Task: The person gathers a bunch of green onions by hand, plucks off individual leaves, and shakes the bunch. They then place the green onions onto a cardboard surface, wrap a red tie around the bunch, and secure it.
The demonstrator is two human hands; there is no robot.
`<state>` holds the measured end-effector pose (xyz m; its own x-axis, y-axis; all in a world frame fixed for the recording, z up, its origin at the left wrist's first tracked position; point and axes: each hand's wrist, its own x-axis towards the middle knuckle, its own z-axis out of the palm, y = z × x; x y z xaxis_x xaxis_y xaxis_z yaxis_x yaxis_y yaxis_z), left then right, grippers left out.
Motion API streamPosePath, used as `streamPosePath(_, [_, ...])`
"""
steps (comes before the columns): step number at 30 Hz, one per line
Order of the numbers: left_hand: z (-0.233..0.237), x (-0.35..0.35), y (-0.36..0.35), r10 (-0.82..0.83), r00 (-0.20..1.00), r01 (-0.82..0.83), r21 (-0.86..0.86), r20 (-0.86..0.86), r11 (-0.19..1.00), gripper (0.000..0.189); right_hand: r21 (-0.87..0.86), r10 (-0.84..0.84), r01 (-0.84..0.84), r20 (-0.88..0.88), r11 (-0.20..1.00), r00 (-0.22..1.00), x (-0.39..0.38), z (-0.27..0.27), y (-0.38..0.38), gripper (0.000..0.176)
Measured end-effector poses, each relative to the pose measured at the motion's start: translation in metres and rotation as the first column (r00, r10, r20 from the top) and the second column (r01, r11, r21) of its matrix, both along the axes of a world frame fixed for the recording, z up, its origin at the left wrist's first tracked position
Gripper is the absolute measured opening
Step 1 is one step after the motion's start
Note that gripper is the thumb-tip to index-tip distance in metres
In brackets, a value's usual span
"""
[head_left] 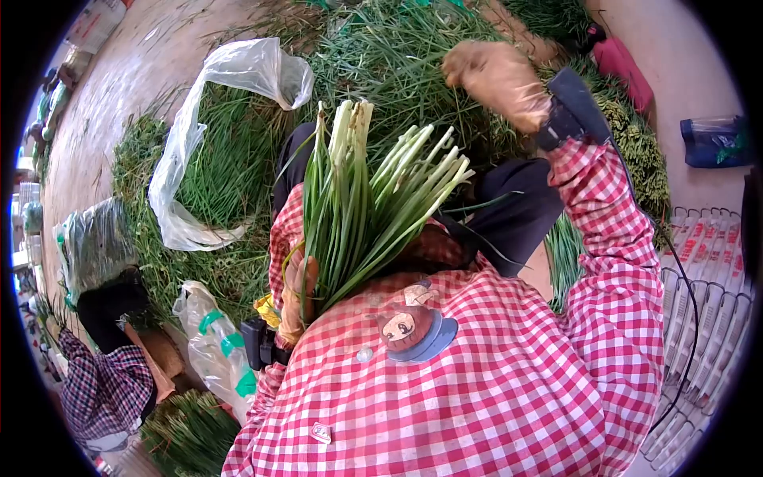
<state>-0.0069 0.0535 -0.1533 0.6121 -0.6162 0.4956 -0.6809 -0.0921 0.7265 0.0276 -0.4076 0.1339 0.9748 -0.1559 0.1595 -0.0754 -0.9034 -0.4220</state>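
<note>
One bunch in the left hand, low against the shirt, pale ends up, green parts down. Left fingers closed around its lower left side, by the look of it; partly hidden, so firmness of grip impossible to tell. Right hand raised over the heap, well apart from the bunch and blurred; fingers seemingly bent, but cannot tell how far open, or whether around anything.

Chief risk, as a judgement: stalks slipping out on the right side, fanned wide and leaning away, because of a single hold low down. With too slack a grip, uneven pale ends and strays lost in the heap; with too hard a squeeze, creased or bruised leaves. Another weak point: the cable near the right sleeve, liable to catch during a wide swing. Also the bag, left of the bunch and apart, loose enough to snag on a careless reach.
</note>
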Motion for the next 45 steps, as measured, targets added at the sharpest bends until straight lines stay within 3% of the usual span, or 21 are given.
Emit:
streamPosePath(1, [0.022, -0.002, -0.009, 0.004, 0.997, -0.004, -0.003, -0.082, 1.000, 0.044, -0.443, -0.083, 0.015, -0.136, 0.896, 0.987, 0.005, 0.002, -0.022, 0.028])
streamPosePath(3, [0.087, -0.011, -0.035, 0.020, 0.943, -0.026, -0.015, -0.333, 1.000, 0.042, -0.768, -0.113, 0.034, -0.050, 0.640, 0.992, 0.010, -0.001, -0.055, 0.033])
streamPosePath(4, [0.117, -0.014, -0.046, 0.023, 0.884, -0.039, -0.025, -0.467, 0.999, 0.041, -0.727, -0.017, 0.103, 0.125, 0.678, 0.992, 0.008, -0.012, -0.066, 0.035])
streamPosePath(6, [0.162, -0.014, -0.066, 0.009, 0.753, -0.055, -0.049, -0.658, 0.997, 0.039, -0.508, 0.008, 0.013, 0.038, 0.861, 0.999, 0.009, -0.001, -0.055, 0.038])
streamPosePath(7, [0.182, -0.009, -0.074, -0.040, 0.619, -0.052, -0.092, -0.785, 0.994, 0.040, -0.276, 0.011, -0.079, -0.240, 0.958, 0.971, 0.010, 0.027, -0.017, 0.039])
streamPosePath(8, [0.160, -0.013, -0.066, -0.024, 0.800, -0.045, -0.101, -0.600, 0.994, 0.040, -0.011, 0.078, -0.096, -0.490, 0.995, 0.868, 0.005, 0.042, 0.010, 0.041])
streamPosePath(10, [0.103, -0.009, -0.045, -0.010, 0.946, -0.011, -0.063, -0.324, 0.998, 0.045, 0.280, 0.235, -0.124, -0.407, 0.952, 0.882, -0.002, 0.044, 0.028, 0.038])
streamPosePath(12, [0.056, -0.005, -0.025, -0.007, 0.983, 0.001, -0.035, -0.183, 0.999, 0.050, 0.120, 0.087, -0.049, -0.332, 0.992, 0.939, -0.019, 0.056, 0.055, 0.023])
streamPosePath(14, [0.034, -0.001, -0.018, -0.012, 0.993, 0.009, -0.021, -0.116, 1.000, 0.055, 0.086, 0.224, -0.211, -0.187, 0.974, 0.956, -0.033, 0.046, 0.064, 0.020])
streamPosePath(18, [0.031, 0.007, -0.020, -0.032, 0.988, 0.029, -0.019, -0.152, 0.999, 0.066, -0.181, 0.208, -0.204, 0.004, 0.962, 0.978, -0.048, 0.029, 0.068, 0.024])
streamPosePath(22, [0.083, 0.007, -0.040, -0.051, 0.926, 0.038, -0.042, -0.374, 0.998, 0.078, -0.250, 0.108, -0.201, -0.339, 0.947, 0.935, -0.052, 0.001, 0.063, 0.051])
streamPosePath(23, [0.108, 0.006, -0.050, -0.060, 0.875, 0.036, -0.060, -0.480, 0.998, 0.081, -0.169, 0.095, -0.211, -0.520, 0.963, 0.849, -0.047, -0.004, 0.065, 0.059])
streamPosePath(26, [0.198, -0.006, -0.083, -0.074, 0.637, 0.019, -0.080, -0.768, 0.997, 0.091, 0.232, 0.152, -0.030, -0.529, 0.972, 0.835, -0.049, -0.020, 0.068, 0.050])
streamPosePath(27, [0.219, -0.009, -0.092, -0.085, 0.569, 0.029, -0.083, -0.818, 0.996, 0.090, 0.615, 0.297, 0.110, -0.522, 0.781, 0.800, -0.046, -0.027, 0.065, 0.041])
streamPosePath(29, [0.248, -0.007, -0.105, -0.128, 0.367, 0.025, -0.128, -0.921, 0.991, 0.093, 0.325, 0.233, -0.117, -0.344, 0.938, 0.910, -0.049, -0.023, 0.071, 0.028])
streamPosePath(34, [0.247, -0.004, -0.114, -0.110, 0.363, 0.166, -0.052, -0.925, 0.985, 0.095, 0.009, 0.034, -0.035, -0.556, 0.999, 0.830, -0.051, -0.010, 0.071, 0.013])
streamPosePath(36, [0.244, -0.005, -0.114, -0.104, 0.359, 0.168, -0.046, -0.927, 0.985, 0.094, -0.055, 0.125, -0.156, -0.368, 0.986, 0.922, -0.041, -0.006, 0.048, 0.014])
streamPosePath(37, [0.242, -0.005, -0.112, -0.099, 0.370, 0.168, -0.039, -0.924, 0.985, 0.094, 0.099, 0.125, -0.118, -0.069, 0.988, 0.990, -0.037, -0.019, 0.024, 0.013])
streamPosePath(38, [0.241, -0.006, -0.111, -0.094, 0.381, 0.167, -0.031, -0.920, 0.985, 0.094, -0.087, 0.092, -0.080, 0.153, 0.993, 0.984, -0.027, -0.032, -0.009, 0.019])
streamPosePath(40, [0.243, -0.008, -0.110, -0.085, 0.403, 0.183, -0.011, -0.911, 0.983, 0.093, -0.546, -0.093, 0.131, 0.097, 0.828, 0.991, -0.012, -0.064, -0.072, 0.023])
streamPosePath(45, [0.247, -0.009, -0.114, -0.093, 0.464, 0.205, 0.005, -0.881, 0.979, 0.088, -0.323, 0.067, -0.055, 0.027, 0.945, 0.997, -0.002, 0.031, 0.042, 0.049])
